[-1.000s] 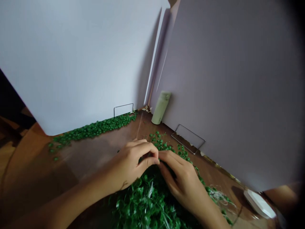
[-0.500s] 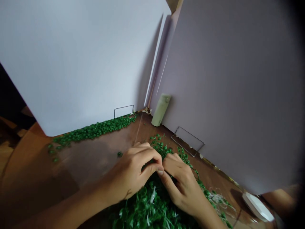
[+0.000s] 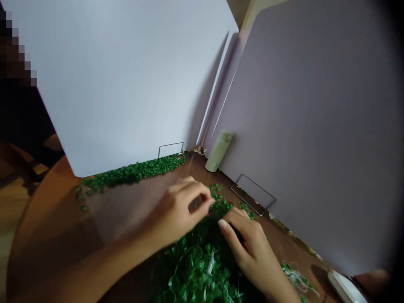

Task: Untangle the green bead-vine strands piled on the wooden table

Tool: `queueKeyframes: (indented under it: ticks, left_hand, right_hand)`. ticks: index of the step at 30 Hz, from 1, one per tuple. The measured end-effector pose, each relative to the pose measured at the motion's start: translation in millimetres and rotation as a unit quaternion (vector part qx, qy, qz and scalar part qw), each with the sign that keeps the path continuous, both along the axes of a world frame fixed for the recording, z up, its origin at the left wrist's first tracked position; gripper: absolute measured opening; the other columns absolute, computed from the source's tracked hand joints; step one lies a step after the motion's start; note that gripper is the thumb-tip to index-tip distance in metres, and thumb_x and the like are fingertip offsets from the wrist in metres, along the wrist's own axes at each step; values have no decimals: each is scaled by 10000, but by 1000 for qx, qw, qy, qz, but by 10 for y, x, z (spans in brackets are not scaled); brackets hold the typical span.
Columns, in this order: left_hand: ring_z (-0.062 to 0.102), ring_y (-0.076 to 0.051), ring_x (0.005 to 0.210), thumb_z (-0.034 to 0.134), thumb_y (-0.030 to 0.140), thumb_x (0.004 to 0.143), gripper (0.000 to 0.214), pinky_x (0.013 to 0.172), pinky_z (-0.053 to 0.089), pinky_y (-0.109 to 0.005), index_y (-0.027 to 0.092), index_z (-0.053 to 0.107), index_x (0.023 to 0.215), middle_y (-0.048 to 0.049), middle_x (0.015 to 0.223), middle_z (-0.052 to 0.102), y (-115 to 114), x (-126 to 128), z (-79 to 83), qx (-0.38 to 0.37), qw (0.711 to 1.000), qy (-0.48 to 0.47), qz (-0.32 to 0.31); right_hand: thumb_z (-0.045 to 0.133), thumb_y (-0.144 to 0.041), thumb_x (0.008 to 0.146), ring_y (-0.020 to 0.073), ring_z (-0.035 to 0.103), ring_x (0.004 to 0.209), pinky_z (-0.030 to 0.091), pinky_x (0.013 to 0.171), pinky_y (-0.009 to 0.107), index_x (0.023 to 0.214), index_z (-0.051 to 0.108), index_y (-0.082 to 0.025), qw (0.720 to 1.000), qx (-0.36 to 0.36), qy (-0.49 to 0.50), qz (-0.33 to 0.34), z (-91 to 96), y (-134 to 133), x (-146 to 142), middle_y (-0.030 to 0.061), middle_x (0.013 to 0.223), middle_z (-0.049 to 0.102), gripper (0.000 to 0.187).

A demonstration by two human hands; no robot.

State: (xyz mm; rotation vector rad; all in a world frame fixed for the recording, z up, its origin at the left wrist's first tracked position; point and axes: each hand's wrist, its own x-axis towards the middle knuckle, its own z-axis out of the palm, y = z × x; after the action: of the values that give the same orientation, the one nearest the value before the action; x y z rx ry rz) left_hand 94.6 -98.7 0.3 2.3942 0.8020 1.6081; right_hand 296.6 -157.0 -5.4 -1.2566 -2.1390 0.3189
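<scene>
Lower ctr, L hand (image 3: 183, 204) is pinching, R hand (image 3: 251, 243) is curling, holds unclear, by a leafy green plastic-looking heap (image 3: 198, 271), prob. light, bendy, needing stem grips.

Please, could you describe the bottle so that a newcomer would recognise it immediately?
Find the corner on the brown table where the left panel and the right panel nearly meet. Just right of it, in front of the right panel, stands the bottle. Unlike the darker leafy green heap nearer the camera, it is one smooth, pale green cylinder.
</scene>
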Motion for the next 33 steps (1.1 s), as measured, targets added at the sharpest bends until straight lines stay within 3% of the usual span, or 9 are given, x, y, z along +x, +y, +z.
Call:
queueKeyframes:
  ticks: [5,8,10,12,15,18,21,25,33]
  left_hand:
    - [637,-167,794,644,150,878,114,739,482,-305,201,609,974,-5,837,683,635,-452,-58,-12,978,67,199]
    - [614,-258,1101,581,179,909,275,833,470,-379,198,600,1183,-81,1200,685,859,-667,-131,0,941,100,324]
    - [544,-303,1241,560,204,929,367,898,454,-418,200,551,1296,-99,1407,585,868,-699,-128,3,934,88,347]
    - [559,-279,1216,566,213,941,314,944,446,-416,194,564,1254,-88,1349,621,771,-628,-78,12,955,60,291]
    - [616,-204,1047,577,218,974,104,938,443,-359,205,619,1068,-29,1054,710,496,-399,12,41,990,67,119]
    - [604,-175,1004,605,216,987,65,914,415,-322,230,639,1040,4,994,721,200,-163,17,63,991,112,-34]
    - [585,-161,1007,615,191,986,115,932,382,-310,245,630,1086,20,1020,721,8,-9,-61,57,983,127,-123]
    - [588,-149,975,645,212,974,152,930,368,-300,215,574,1109,13,992,701,-50,65,-150,35,983,120,-132]
    - [584,-144,956,614,135,972,218,904,387,-291,234,584,1164,18,1017,691,-24,85,-169,44,988,97,-113]
  right_hand:
    - [467,-417,1057,199,589,871,436,830,350,988,600,-234,1000,-8,-17,-8,-7,9,29,29,913,653,236]
    - [501,-439,1039,213,629,907,480,784,342,1066,618,-251,1000,-20,-15,-18,-11,4,38,44,999,684,223]
    - [525,-451,1027,220,652,919,508,769,346,1139,612,-266,999,-35,-9,-28,-15,-1,39,48,1032,695,233]
    - [542,-447,1019,231,668,942,528,770,358,1237,575,-283,998,-50,-2,-45,-26,-6,33,47,1028,702,275]
    - [521,-393,1033,244,677,994,541,818,393,1364,480,-304,996,-61,3,-61,-52,-9,12,46,1045,710,345]
    - [476,-335,1054,240,661,1094,532,897,411,1404,421,-317,997,-67,9,-38,-76,-7,-2,58,1219,688,355]
    - [465,-281,1057,228,614,1199,502,971,398,1407,409,-313,998,-54,16,-16,-82,-5,2,60,1381,615,355]
    - [474,-201,1036,234,593,1166,467,996,415,1435,409,-259,1000,-15,-18,9,-70,-3,14,82,1375,610,408]
    - [445,-236,1053,240,561,895,468,863,446,1199,627,-162,997,-18,-78,9,-47,1,-12,86,979,668,245]
